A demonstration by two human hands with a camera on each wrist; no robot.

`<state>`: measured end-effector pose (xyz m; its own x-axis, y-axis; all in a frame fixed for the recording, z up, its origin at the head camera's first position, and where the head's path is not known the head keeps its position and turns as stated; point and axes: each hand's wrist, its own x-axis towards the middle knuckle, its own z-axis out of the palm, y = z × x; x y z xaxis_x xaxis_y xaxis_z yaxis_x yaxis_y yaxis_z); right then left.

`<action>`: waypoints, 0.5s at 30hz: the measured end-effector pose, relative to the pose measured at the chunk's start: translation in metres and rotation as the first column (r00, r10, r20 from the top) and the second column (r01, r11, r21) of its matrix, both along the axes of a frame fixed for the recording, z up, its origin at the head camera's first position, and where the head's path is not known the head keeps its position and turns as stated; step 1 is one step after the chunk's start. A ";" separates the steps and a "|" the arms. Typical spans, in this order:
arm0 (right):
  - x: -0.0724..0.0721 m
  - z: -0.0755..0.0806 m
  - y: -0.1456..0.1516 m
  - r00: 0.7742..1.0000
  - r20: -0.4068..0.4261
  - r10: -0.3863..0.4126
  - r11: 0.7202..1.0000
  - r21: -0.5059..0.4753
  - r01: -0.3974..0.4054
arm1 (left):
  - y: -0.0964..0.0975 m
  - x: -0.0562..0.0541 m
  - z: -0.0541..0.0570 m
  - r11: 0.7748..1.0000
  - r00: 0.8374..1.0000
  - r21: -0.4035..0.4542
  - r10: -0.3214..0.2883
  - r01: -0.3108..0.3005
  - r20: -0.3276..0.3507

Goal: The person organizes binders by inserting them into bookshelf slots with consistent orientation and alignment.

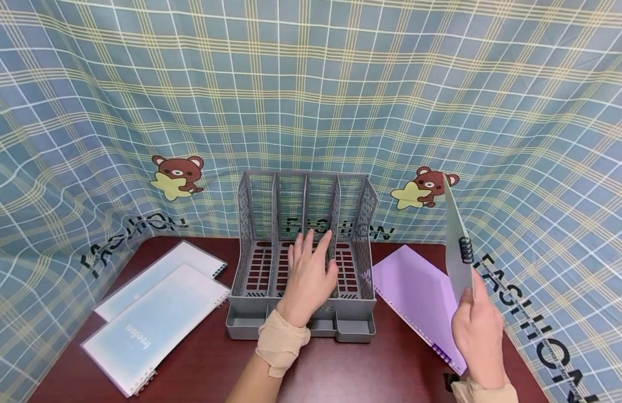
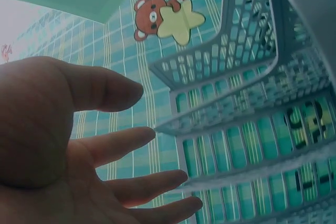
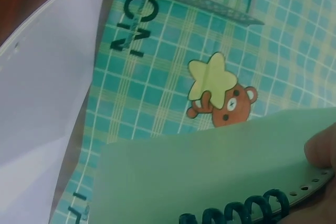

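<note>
Upright in the air at the right, a pale green ring-bound notebook [image 1: 457, 246] is pinched by my right hand [image 1: 479, 336] near its dark binding rings. In the right wrist view, the thumb [image 3: 321, 148] presses on the cover of the notebook [image 3: 205, 166] beside the row of holes. My left hand [image 1: 311, 274] is over the grey file organizer [image 1: 303, 305], fingers spread and holding nothing. Slotted dividers part the organizer into several upright compartments, with small trays along its front. In the left wrist view, the left hand's fingertips [image 2: 144, 135] lie close to the dividers [image 2: 210, 108].
A purple notebook [image 1: 422, 296] lies on the dark red table [image 1: 336, 369] right of the organizer. At the left, a blue-white notebook [image 1: 155, 330] marked "freedom" overlaps another similar notebook [image 1: 165, 268]. A plaid cloth [image 1: 311, 84] with bear prints hangs behind and at both sides.
</note>
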<state>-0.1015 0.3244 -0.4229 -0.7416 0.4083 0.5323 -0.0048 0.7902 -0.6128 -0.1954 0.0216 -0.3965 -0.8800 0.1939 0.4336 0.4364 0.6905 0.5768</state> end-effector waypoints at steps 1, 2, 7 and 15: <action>0.000 0.001 -0.002 1.000 -0.008 0.002 1.000 -0.007 -0.002 | -0.004 -0.001 0.000 1.000 1.000 -0.001 0.009 -0.009 -0.004; 0.000 0.003 -0.003 1.000 -0.017 0.003 1.000 -0.014 -0.003 | -0.007 -0.001 0.001 1.000 1.000 -0.001 0.017 -0.017 -0.003; -0.002 0.008 -0.009 0.998 -0.067 0.006 1.000 -0.025 -0.008 | -0.023 -0.005 0.003 0.997 0.998 0.020 0.069 -0.068 -0.009; -0.006 0.014 -0.021 0.991 -0.131 -0.002 1.000 -0.021 0.000 | -0.050 -0.009 0.004 0.991 0.991 0.039 0.132 -0.132 -0.005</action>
<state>-0.1075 0.3029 -0.4089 -0.6658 0.4212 0.6159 -0.0851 0.7772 -0.6235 -0.2047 -0.0282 -0.3928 -0.8933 0.0597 0.4454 0.3476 0.7199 0.6008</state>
